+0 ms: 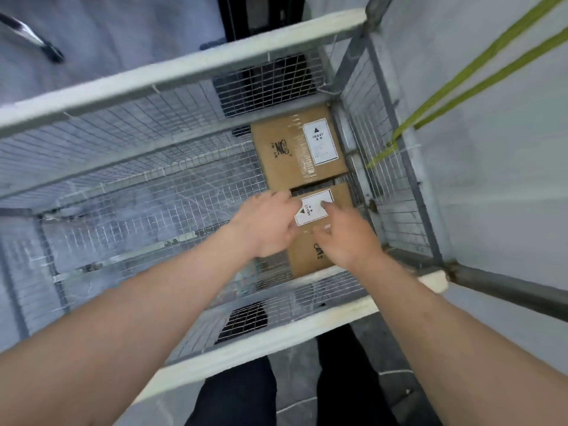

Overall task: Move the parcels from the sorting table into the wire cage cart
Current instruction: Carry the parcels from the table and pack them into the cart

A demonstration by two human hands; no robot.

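I look straight down into the wire cage cart (172, 87). Two brown cardboard parcels lie on its mesh floor along the right side, each with a white HEAVY label. The far parcel (289, 155) sits in the far right corner. The near parcel (310, 256) lies just in front of it, with a narrow dark gap between them. Both my arms reach down into the cage. My left hand (267, 226) hovers over the near parcel's left edge, fingers spread and relaxed. My right hand (347, 235) is above the parcel's top, fingers loosely bent by the label, gripping nothing.
The cage's mesh floor (138, 216) left of the parcels is bare. White padded rails top the near side (276, 336) and far side. Two green straps (467, 75) run from the right wall. My dark trouser legs (239, 395) stand outside the near side on grey floor.
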